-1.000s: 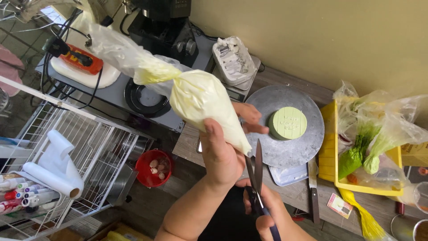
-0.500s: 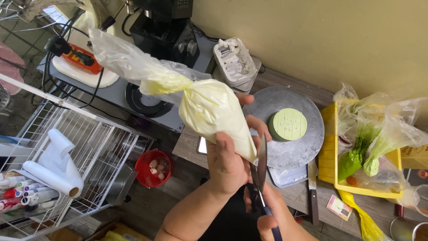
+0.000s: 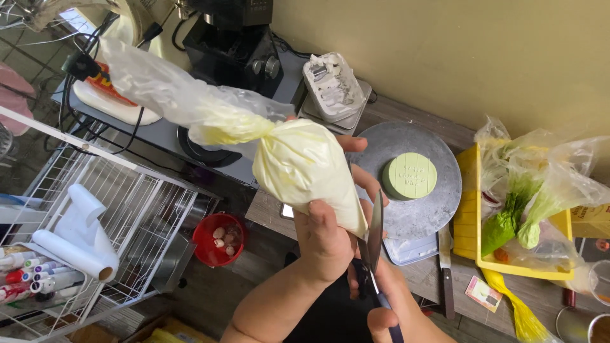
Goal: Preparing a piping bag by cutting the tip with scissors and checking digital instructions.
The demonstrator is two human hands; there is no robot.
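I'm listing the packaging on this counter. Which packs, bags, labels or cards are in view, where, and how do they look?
Piping bag: in the left hand, cone-shaped, clear plastic, pale yellow filling.
Plastic pack: behind the round grey turntable, boxy, clear, white contents.
Green piping bags: in the yellow tray at right.
Small card: counter's front edge, rectangular, printed.

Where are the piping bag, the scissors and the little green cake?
piping bag (image 3: 305, 165), head view, bulging filled middle.
scissors (image 3: 375, 232), head view, upper blade.
green cake (image 3: 410, 176), head view, top face.
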